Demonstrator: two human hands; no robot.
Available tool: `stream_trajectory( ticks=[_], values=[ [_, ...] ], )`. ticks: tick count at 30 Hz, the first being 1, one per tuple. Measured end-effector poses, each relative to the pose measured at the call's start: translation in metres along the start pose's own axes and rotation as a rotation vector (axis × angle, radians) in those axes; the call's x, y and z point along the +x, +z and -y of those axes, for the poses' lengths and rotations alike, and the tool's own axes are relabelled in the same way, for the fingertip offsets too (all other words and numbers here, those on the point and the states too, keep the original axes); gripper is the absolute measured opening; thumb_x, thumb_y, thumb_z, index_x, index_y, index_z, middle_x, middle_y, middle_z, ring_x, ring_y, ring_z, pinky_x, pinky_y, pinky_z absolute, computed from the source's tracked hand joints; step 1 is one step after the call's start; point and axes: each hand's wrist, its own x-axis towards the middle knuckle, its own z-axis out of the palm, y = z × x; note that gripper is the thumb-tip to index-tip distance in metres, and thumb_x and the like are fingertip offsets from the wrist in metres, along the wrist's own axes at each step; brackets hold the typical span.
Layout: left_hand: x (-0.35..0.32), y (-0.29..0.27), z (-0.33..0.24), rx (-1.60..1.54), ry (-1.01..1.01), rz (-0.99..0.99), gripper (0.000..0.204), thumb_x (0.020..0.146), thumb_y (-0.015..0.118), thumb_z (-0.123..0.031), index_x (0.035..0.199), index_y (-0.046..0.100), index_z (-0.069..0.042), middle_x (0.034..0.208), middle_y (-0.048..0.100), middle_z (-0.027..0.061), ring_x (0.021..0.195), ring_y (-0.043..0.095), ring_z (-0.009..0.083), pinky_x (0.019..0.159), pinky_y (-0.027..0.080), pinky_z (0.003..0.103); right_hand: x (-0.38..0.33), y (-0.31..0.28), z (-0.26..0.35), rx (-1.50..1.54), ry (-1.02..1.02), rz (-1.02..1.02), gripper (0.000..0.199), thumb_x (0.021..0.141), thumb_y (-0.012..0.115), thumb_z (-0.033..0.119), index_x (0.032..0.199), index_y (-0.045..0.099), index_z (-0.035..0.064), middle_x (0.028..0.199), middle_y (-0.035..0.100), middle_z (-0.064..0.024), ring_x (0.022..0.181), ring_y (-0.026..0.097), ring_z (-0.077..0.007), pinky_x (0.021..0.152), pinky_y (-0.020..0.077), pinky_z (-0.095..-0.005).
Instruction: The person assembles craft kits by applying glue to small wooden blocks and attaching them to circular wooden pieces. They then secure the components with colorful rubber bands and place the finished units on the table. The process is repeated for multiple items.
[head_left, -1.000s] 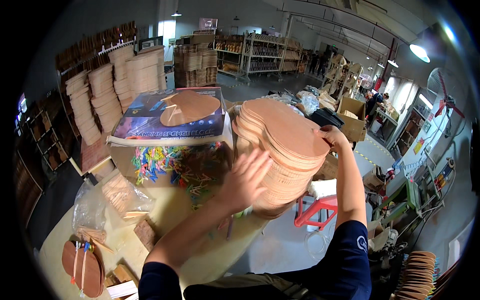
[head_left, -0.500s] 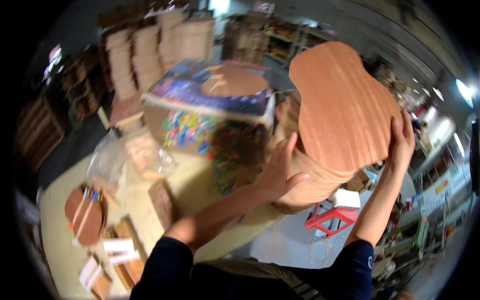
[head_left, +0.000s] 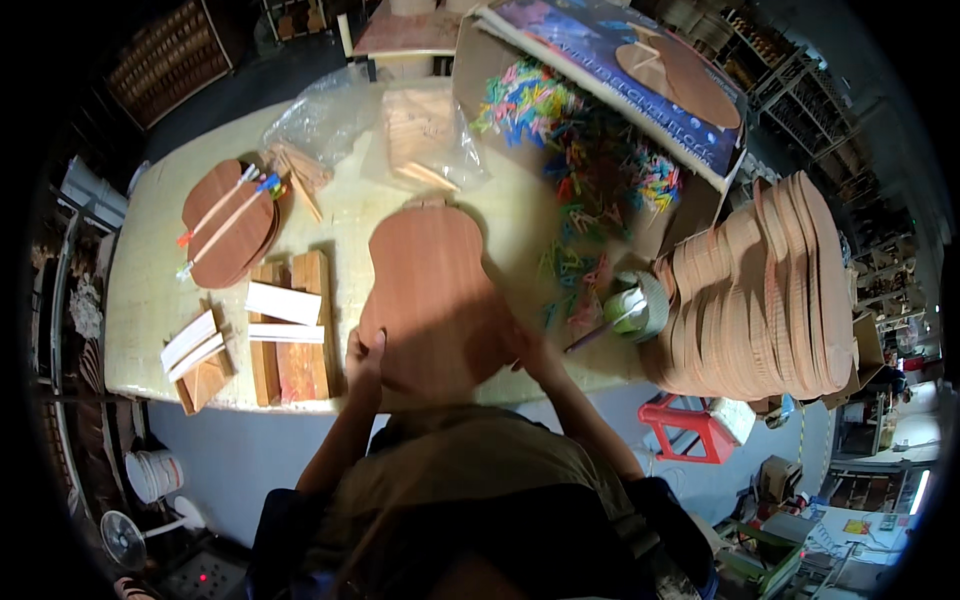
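A flat, brown guitar-shaped wooden board (head_left: pixel 430 285) lies low over the near middle of the table, its narrower end pointing away from me. My left hand (head_left: pixel 366 360) grips its lower left edge, thumb on top and fingers hidden below. On the opposite lower edge, my right hand (head_left: pixel 533 352) grips it too, slightly blurred. A small piece of wood (head_left: pixel 427 202) shows at the board's far end. To the right stands a tall stack of similar boards (head_left: pixel 750 290), beside a green roll (head_left: pixel 636 308).
Colourful small clips (head_left: pixel 570 130) spill from under a printed cardboard box (head_left: pixel 640 80). On the left lie oval boards with clamped sticks (head_left: pixel 228 225) and wooden blocks with white strips (head_left: pixel 285 320). Plastic bags (head_left: pixel 320 120) sit farther back. A red stool (head_left: pixel 690 425) stands below the stack.
Both hands have carried the guitar-shaped board from above the stack on the right, leftward and down to the table in front of me. The view has swung left and down.
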Motion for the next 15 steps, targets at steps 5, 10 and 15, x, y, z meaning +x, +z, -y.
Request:
stream_trajectory(
  ticks=[5, 10, 15],
  values=[
    [0.015, 0.001, 0.030, 0.130, 0.177, -0.188, 0.037, 0.089, 0.063, -0.016, 0.119, 0.048, -0.002, 0.102, 0.057, 0.0054, 0.092, 0.054, 0.0145, 0.083, 0.044, 0.028, 0.046, -0.032, -0.062, -1.809, -0.501, -0.574, 0.022, 0.087, 0.047, 0.017, 0.091, 0.065, 0.0066, 0.081, 0.066, -0.0125, 0.068, 0.063, -0.0286, 0.064, 0.0486, -0.0451],
    [-0.004, -0.044, 0.009, 0.445, 0.477, -0.393, 0.033, 0.086, 0.062, -0.005, 0.115, 0.048, 0.000, 0.100, 0.052, 0.0083, 0.092, 0.052, 0.0174, 0.082, 0.045, 0.030, 0.058, -0.046, -0.043, -1.431, -0.365, -0.400, 0.017, 0.080, 0.054, 0.020, 0.089, 0.067, 0.0134, 0.093, 0.064, -0.0132, 0.081, 0.064, -0.0314, 0.077, 0.0457, -0.0506],
    [0.009, -0.104, -0.031, -0.116, 0.167, -0.856, 0.014, 0.091, 0.057, -0.008, 0.102, 0.048, -0.004, 0.088, 0.053, 0.0034, 0.068, 0.053, 0.0107, 0.060, 0.046, 0.024, 0.074, -0.043, -0.027, -1.113, -0.420, -0.309, 0.024, 0.073, 0.061, 0.015, 0.094, 0.067, 0.0067, 0.092, 0.063, -0.0171, 0.083, 0.062, -0.0376, 0.079, 0.0465, -0.0471]
  ],
)
